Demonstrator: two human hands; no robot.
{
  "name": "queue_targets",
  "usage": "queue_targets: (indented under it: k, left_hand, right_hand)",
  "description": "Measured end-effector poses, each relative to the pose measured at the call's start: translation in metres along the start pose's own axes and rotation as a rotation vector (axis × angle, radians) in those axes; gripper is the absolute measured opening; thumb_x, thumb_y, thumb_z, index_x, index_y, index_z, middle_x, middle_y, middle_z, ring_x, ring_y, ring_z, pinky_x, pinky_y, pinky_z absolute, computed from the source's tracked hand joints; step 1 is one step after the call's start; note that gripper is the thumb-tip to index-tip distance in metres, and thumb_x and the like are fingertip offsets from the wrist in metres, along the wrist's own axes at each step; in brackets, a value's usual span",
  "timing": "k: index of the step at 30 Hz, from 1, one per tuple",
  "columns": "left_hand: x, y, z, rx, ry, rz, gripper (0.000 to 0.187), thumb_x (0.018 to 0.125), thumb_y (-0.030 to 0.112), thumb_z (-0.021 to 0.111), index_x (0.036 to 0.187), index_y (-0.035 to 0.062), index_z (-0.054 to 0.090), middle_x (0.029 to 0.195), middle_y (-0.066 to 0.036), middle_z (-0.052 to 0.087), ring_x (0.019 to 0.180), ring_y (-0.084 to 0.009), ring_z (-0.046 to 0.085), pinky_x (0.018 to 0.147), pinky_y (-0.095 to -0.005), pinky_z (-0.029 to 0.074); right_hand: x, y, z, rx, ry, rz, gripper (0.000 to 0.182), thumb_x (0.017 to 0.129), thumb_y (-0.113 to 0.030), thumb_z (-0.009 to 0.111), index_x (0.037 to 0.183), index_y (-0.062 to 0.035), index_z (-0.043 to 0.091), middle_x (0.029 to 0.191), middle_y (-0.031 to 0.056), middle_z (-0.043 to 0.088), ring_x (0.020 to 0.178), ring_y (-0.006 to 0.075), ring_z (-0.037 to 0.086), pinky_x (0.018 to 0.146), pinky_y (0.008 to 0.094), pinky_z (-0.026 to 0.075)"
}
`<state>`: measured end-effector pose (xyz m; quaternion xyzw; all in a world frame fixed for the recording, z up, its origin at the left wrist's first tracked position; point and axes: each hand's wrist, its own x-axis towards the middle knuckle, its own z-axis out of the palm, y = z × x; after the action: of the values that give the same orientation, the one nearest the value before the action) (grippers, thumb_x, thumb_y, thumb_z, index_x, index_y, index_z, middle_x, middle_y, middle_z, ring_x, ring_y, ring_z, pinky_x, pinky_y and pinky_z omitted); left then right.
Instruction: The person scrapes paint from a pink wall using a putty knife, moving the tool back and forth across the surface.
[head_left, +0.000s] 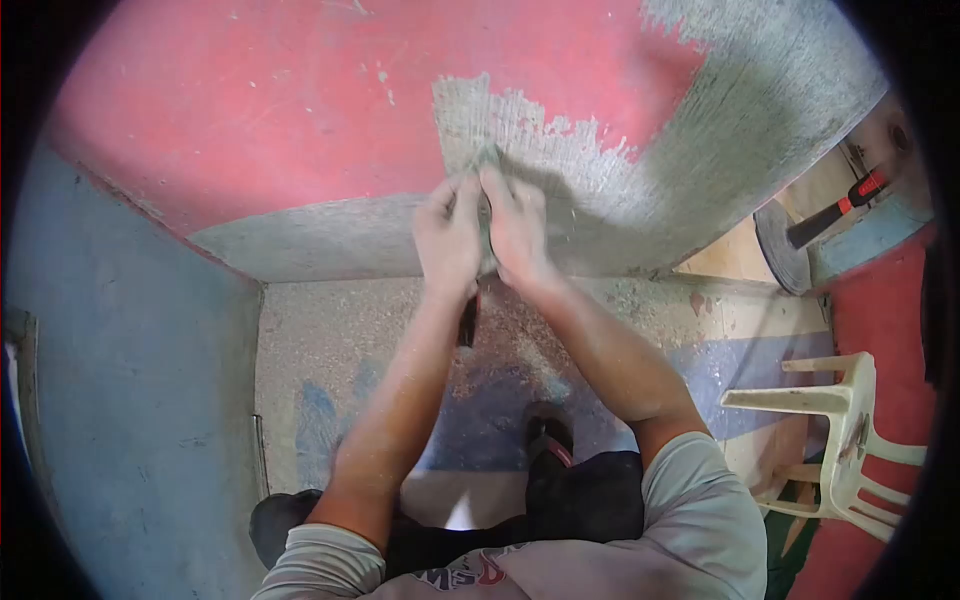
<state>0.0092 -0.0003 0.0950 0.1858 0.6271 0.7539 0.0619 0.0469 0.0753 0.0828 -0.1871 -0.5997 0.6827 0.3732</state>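
Note:
My left hand (448, 235) and my right hand (515, 225) are closed side by side around a scraper (487, 235), held up against the wall. Its grey-green flat part shows between the hands, and its tip meets the wall just above my fingers. A dark handle-like piece (467, 325) with a bit of red hangs below my wrists. The pink-painted wall (300, 110) has a bare grey patch (540, 125) with ragged edges around the tip. Pale dust coats both hands and forearms.
Paint chips and dust lie over the floor (330, 340). A blue wall (130, 350) rises on the left. To the right are a white plastic chair (845, 430), tipped on its side, and a black-and-red-handled tool (835, 215) by a round grey disc (780, 245). My shoe (548, 430) is below.

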Motion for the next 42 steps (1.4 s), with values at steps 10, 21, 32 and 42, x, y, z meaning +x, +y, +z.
queue_targets:
  k: [10, 21, 32, 42]
  left_hand:
    - [0.024, 0.055, 0.015, -0.126, -0.067, 0.072, 0.024, 0.101, 0.016, 0.063, 0.101, -0.0059, 0.074, 0.085, -0.003, 0.07, 0.081, -0.009, 0.058, 0.073, -0.0289, 0.048]
    - [0.035, 0.051, 0.009, -0.204, -0.092, 0.035, 0.027, 0.104, 0.019, 0.062, 0.112, -0.0036, 0.074, 0.095, -0.002, 0.071, 0.085, -0.0097, 0.062, 0.077, -0.026, 0.05]
    - [-0.035, -0.101, -0.095, -0.383, 0.036, -0.291, 0.024, 0.109, 0.019, 0.055, 0.105, 0.0004, 0.07, 0.1, -0.006, 0.073, 0.088, -0.0105, 0.066, 0.075, -0.0257, 0.054]
    - [-0.005, -0.062, -0.07, 0.061, -0.156, -0.192, 0.025, 0.107, 0.02, 0.059, 0.099, 0.0002, 0.071, 0.086, 0.003, 0.066, 0.079, -0.0054, 0.055, 0.071, -0.0246, 0.045]
  right_hand:
    - [0.027, -0.063, 0.008, -0.044, -0.072, -0.194, 0.036, 0.103, -0.027, 0.061, 0.086, 0.0042, 0.068, 0.079, 0.0001, 0.06, 0.077, 0.008, 0.051, 0.065, 0.0301, 0.042]
    - [0.029, -0.073, 0.016, -0.054, -0.082, -0.12, 0.044, 0.105, -0.031, 0.056, 0.084, 0.0059, 0.064, 0.073, 0.0005, 0.055, 0.075, 0.009, 0.049, 0.065, 0.0326, 0.042]
    - [-0.107, 0.082, -0.003, -0.216, -0.432, 0.009, 0.04, 0.103, -0.029, 0.056, 0.126, 0.0031, 0.063, 0.111, 0.0225, 0.069, 0.109, 0.0313, 0.067, 0.091, 0.0426, 0.05]
    - [-0.077, 0.12, -0.018, -0.077, -0.38, 0.346, 0.041, 0.099, -0.036, 0.06, 0.091, 0.0036, 0.069, 0.087, 0.0202, 0.07, 0.084, 0.0276, 0.066, 0.075, 0.0467, 0.049]
